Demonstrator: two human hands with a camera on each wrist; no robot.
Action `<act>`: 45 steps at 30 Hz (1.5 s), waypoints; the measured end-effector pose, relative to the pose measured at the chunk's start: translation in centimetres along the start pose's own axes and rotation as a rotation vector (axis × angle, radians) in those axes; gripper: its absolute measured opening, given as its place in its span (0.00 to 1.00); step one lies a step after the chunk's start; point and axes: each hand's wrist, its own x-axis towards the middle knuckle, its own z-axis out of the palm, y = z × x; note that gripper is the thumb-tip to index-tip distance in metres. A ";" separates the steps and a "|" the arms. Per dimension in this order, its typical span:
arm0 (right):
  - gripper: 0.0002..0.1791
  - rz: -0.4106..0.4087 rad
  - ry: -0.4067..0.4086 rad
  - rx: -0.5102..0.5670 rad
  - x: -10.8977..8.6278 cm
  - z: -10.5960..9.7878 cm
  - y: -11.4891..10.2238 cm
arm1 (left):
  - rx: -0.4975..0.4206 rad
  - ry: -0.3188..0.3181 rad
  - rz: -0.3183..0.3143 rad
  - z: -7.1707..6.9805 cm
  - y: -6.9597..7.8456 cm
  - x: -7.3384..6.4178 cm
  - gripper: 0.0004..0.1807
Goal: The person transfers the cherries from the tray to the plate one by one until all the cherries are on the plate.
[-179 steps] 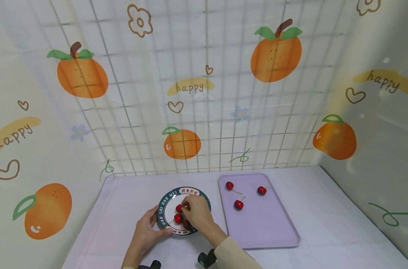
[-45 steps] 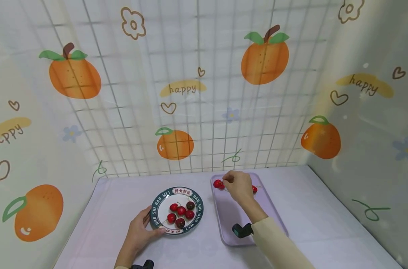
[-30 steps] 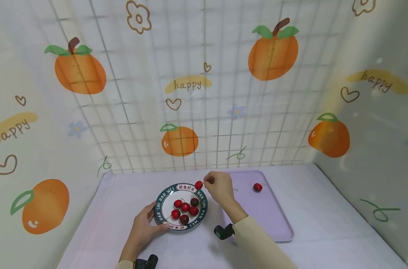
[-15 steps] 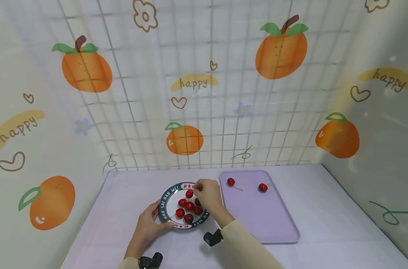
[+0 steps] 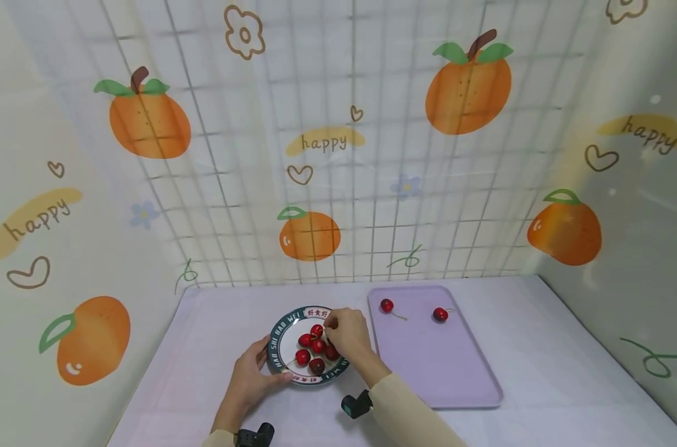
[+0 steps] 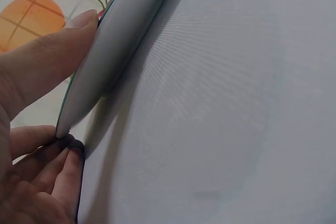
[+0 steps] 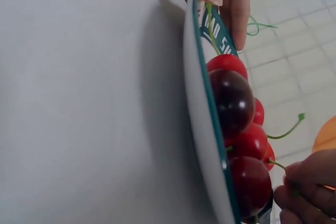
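Note:
A white plate with a dark green lettered rim stands on the table, several red and dark cherries gathered on it. My left hand holds the plate's left edge, thumb on the rim and fingers round the outer side. Over the plate's far right part, my right hand pinches the thin stem of a red cherry between thumb and fingertips. That cherry sits at the far side of the group, close against the others. My right hand hides part of the plate's right rim in the head view.
To the right of the plate lies a lilac tray. Two stemmed cherries, one at the far left and a second at the far right, lie on it. A patterned curtain closes off the table's back.
My right hand has carried a cherry by its stem leftward from the tray and lowered it among the others on the plate. Three cherries lay on the tray; two do now. My left hand stays at the plate.

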 end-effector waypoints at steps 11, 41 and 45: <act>0.03 -0.054 0.024 0.047 -1.1 -1.3 1.0 | 0.029 0.003 -0.012 0.2 0.2 0.0 0.65; 0.03 0.053 0.224 -0.024 0.5 -12.7 12.6 | 0.042 -0.002 -0.037 0.1 0.6 -0.5 0.64; 0.05 0.078 0.233 -0.042 0.5 -13.4 14.1 | 0.031 -0.002 -0.018 0.2 0.6 -0.5 0.65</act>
